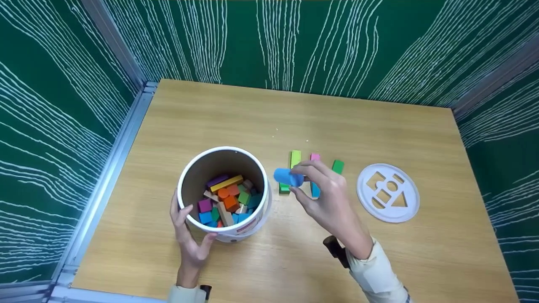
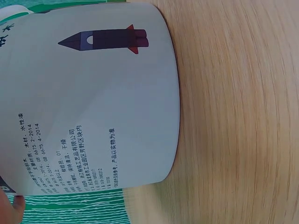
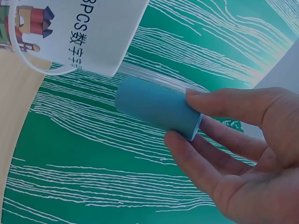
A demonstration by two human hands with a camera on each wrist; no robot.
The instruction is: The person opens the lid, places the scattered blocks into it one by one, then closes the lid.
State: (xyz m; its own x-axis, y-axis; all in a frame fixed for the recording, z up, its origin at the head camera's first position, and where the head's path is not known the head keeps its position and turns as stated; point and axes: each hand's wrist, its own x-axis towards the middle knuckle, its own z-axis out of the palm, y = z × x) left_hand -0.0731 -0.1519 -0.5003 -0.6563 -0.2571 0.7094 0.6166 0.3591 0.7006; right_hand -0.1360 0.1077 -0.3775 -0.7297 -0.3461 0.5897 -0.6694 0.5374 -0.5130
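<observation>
A blue cylinder block (image 1: 283, 176) is pinched at one end between the thumb and fingers of my right hand (image 1: 328, 191). It is tilted above the table, just right of the bucket; the right wrist view shows the same cylinder (image 3: 156, 107) in side view. My left hand (image 1: 189, 242) holds the near left side of a white bucket (image 1: 266, 210), thumb in front and a finger at the rim. Inside lie several coloured wooden blocks (image 1: 230, 203). Printed text and a rocket cover the bucket wall (image 2: 93, 93) in the left wrist view.
Behind and beneath my right hand lie a yellow-green block (image 1: 295, 157), a pink block (image 1: 315, 156), green blocks (image 1: 338, 166) and a blue block (image 1: 315, 190). A white lid with shaped cutouts (image 1: 365, 187) lies at the right. Green panels (image 1: 240, 42) surround the wooden table (image 1: 236, 109).
</observation>
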